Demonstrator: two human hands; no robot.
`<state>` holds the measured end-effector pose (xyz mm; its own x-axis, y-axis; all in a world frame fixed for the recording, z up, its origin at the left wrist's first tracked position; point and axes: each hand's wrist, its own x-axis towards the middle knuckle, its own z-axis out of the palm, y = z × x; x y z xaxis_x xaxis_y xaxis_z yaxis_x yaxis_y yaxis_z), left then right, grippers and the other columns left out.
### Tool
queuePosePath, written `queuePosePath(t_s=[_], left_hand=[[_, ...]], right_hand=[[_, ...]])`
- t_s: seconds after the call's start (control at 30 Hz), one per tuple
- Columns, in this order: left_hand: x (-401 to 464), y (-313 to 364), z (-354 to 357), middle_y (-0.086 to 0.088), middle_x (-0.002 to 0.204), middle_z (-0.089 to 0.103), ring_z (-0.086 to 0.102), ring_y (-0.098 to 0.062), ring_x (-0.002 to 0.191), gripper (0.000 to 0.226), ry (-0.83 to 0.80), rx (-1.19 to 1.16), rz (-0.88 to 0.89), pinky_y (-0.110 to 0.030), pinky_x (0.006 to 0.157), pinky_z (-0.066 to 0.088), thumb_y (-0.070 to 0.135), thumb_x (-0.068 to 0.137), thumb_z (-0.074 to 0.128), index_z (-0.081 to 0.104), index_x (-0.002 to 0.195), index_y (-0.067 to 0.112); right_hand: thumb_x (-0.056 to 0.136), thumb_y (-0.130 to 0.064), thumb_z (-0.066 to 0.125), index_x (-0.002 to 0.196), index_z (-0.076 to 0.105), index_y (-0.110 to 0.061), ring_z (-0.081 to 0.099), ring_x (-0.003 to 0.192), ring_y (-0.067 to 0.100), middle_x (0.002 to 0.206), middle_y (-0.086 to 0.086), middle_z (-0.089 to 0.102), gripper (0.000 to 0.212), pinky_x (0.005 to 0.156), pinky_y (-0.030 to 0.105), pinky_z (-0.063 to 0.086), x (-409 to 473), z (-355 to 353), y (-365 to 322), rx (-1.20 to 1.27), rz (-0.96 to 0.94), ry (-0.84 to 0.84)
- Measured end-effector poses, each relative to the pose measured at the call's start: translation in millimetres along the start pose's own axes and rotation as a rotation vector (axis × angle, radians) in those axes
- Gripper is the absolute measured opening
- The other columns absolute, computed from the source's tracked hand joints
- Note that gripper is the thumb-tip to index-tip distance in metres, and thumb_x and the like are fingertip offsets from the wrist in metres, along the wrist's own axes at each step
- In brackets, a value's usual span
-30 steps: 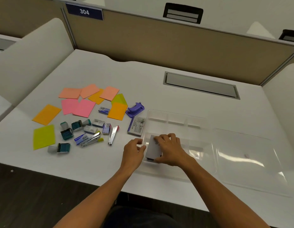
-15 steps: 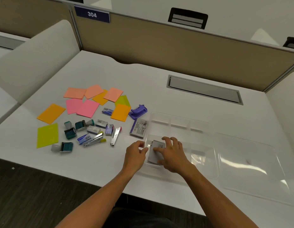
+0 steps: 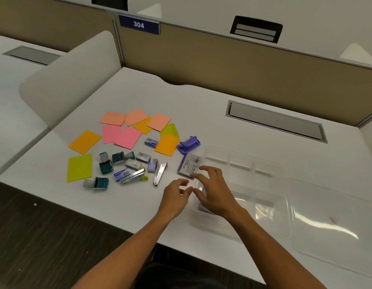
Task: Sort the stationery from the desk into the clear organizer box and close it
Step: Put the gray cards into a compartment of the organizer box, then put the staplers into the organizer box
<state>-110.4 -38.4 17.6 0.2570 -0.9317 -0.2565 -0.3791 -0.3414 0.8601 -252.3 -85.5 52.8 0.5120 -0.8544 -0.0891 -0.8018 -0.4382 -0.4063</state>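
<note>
So my right hand point(image 3: 214, 192) hovers spread over the clear box's point(image 3: 243, 184) near-left corner, hiding most of a gray pad point(image 3: 202, 207) inside; my left hand point(image 3: 176, 195) hangs loose, empty. Centre-left: sticky notes point(image 3: 126, 136), staplers point(image 3: 133, 177), a purple punch point(image 3: 189, 143). Lid point(image 3: 335, 224) lies lower right.

A blue "304" sign point(image 3: 138, 24) is sitting atop the tan partition point(image 3: 222, 65), behind the grey cable hatch point(image 3: 274, 122).
</note>
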Motion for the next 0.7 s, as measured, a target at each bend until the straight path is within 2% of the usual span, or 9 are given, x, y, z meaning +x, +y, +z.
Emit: queuePosePath(t_s=[0.17,0.37,0.47,0.6,0.7], left_hand=[[-0.5,-16.7,-27.1,0.002,0.130,0.058,0.054,-0.006,0.098,0.036,0.076,-0.019,-0.020,-0.020,0.082,0.045,0.027,0.092,0.061,0.055,0.127,0.018],[-1.3,-43.6,-64.2,-0.002,0.128,0.058,0.057,-0.010,0.100,0.033,0.214,-0.019,-0.031,-0.022,0.083,0.047,0.023,0.091,0.063,0.058,0.123,0.019],[0.7,-56.2,-76.8,-0.002,0.135,0.051,0.053,-0.016,0.117,0.036,0.283,0.081,0.015,-0.031,0.096,0.049,0.022,0.089,0.066,0.058,0.123,0.021],[5.1,-65.2,-89.7,-0.002,0.143,0.047,0.037,-0.020,0.137,0.043,0.319,0.249,0.129,-0.029,0.108,0.031,0.017,0.089,0.065,0.054,0.130,0.017],[12.8,-72.5,-97.8,-0.001,0.154,0.034,0.020,-0.020,0.146,0.055,0.277,0.391,0.166,-0.034,0.114,0.024,0.020,0.090,0.064,0.044,0.141,0.019]], right_hand=[[0.095,-0.041,0.057,0.145,0.039,-0.033,0.026,0.141,0.019,0.154,-0.001,0.032,0.054,0.113,0.036,0.033,18.3,2.4,-22.0,0.031,-0.073,-0.046],[0.094,-0.039,0.058,0.151,0.025,-0.032,0.034,0.139,0.020,0.156,0.000,0.028,0.066,0.109,0.037,0.039,42.4,10.5,-43.2,0.048,-0.092,-0.141],[0.096,-0.040,0.056,0.154,0.019,-0.028,0.028,0.144,0.021,0.160,0.000,0.023,0.070,0.113,0.039,0.034,50.4,17.6,-54.0,0.054,-0.105,-0.177],[0.096,-0.042,0.054,0.156,0.010,-0.023,0.015,0.149,0.022,0.164,0.000,0.012,0.077,0.119,0.041,0.024,58.0,33.7,-65.9,0.084,-0.085,-0.226],[0.096,-0.043,0.054,0.157,0.002,-0.023,0.010,0.150,0.023,0.165,0.002,0.003,0.082,0.119,0.039,0.020,64.4,46.7,-71.9,-0.016,-0.111,-0.252]])
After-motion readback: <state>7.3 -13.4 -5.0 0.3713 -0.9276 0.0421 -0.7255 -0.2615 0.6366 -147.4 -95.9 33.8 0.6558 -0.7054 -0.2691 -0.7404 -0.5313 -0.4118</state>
